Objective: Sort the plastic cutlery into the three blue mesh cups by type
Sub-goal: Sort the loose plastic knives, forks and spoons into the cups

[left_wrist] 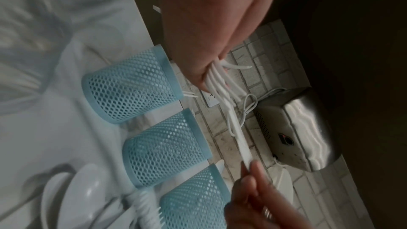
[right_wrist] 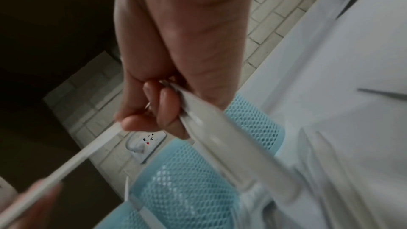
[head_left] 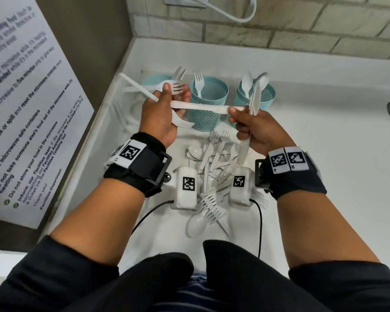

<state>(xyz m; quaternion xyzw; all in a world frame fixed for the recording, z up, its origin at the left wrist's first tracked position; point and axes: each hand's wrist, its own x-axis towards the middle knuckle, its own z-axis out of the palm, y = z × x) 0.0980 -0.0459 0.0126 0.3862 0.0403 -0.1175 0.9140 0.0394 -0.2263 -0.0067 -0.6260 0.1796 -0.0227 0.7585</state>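
Three blue mesh cups stand in a row at the back of the white counter: the left cup (head_left: 153, 80) mostly behind my left hand, the middle cup (head_left: 208, 104) holding forks, the right cup (head_left: 265, 95) holding spoons. My left hand (head_left: 175, 102) grips several forks (head_left: 175, 86) and a knife handle (head_left: 136, 86). A white knife (head_left: 200, 108) spans between the hands; my right hand (head_left: 236, 114) pinches its end while also gripping upright knives (head_left: 254, 102). The left wrist view shows the fork bundle (left_wrist: 220, 83) and the spanning knife (left_wrist: 240, 138). A mixed cutlery pile (head_left: 212, 174) lies below the hands.
A notice poster (head_left: 32, 113) leans on the left wall. A wall socket with a white cable (head_left: 234, 16) sits on the tiled wall behind the cups. A steel appliance (left_wrist: 304, 128) is mounted to the right. Black cables (head_left: 260, 221) run from the wrist cameras.
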